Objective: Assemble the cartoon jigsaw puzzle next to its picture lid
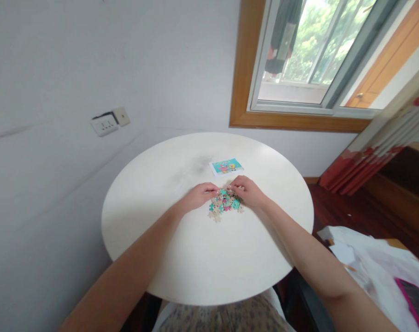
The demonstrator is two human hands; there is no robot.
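Small, flat teal, pink and beige jigsaw pieces [226, 203] lie heaped near the middle of the round white surface [195, 272]; they look light, stiff and bendable at the knobs, best pinched by opposite edges. The left hand [199, 195] and right hand [250, 190] curl at the heap; whether either grip pinches a piece, I cannot tell. Count: one heap, its pieces overlapping uncountably, and one teal cartoon-printed rectangle [226, 167].
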